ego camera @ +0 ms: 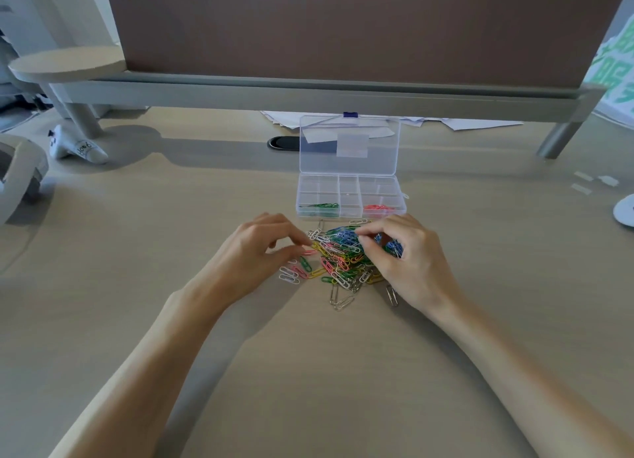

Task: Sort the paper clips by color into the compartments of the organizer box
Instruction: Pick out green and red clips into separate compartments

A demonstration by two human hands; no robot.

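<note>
A heap of mixed paper clips (339, 262) in white, pink, green, yellow, blue and silver lies on the desk just in front of the clear organizer box (350, 183), whose lid stands open. Green clips (320, 206) fill its front left compartment and pink clips (377, 208) its front right one. My left hand (260, 252) is at the heap's left edge, thumb and fingertips pinching a pink clip (307, 252). My right hand (408, 255) sits on the heap's right side, fingers curled round a bunch of blue clips (391, 246).
A raised shelf (308, 94) with a brown panel runs across the back, with loose papers (463, 123) under it. A small white figure (75, 147) and a grey object (20, 173) sit at the left, and a white round thing (624, 210) at the right edge.
</note>
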